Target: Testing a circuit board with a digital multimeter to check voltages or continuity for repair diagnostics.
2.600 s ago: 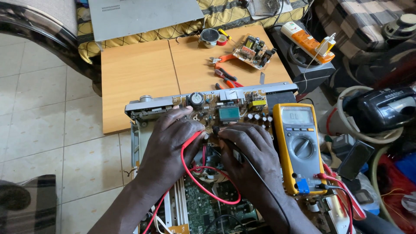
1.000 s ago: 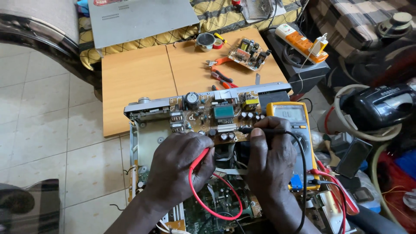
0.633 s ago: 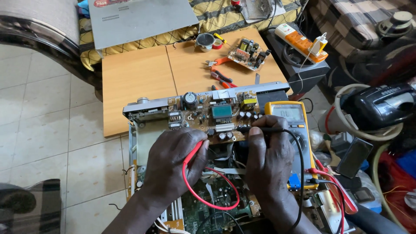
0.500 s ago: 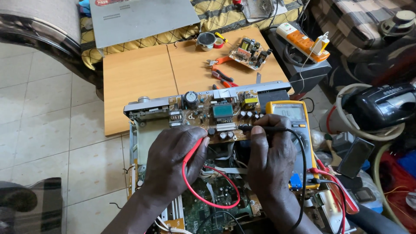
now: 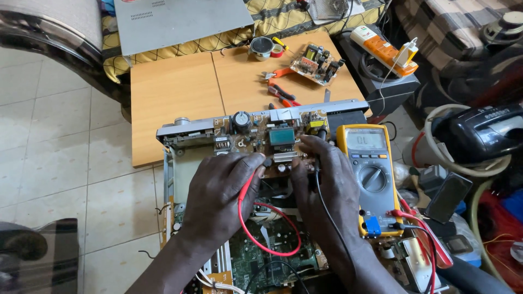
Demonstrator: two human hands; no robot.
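Below, probe tips hidden behind knuckles. Left hand [image 5: 223, 190] pinching red probe [image 5: 246, 188], right hand [image 5: 321, 174] pinching black probe [image 5: 317, 163] on circuit board [image 5: 272, 139]. Beside, yellow multimeter [image 5: 370, 174].

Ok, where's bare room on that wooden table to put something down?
The wooden table is bare across its whole left panel, bordered by the grey metal cover behind and the opened device's front panel in front. The right panel is crowded: small speaker, loose circuit board, pliers. Both hands and the yellow multimeter fill the near side.
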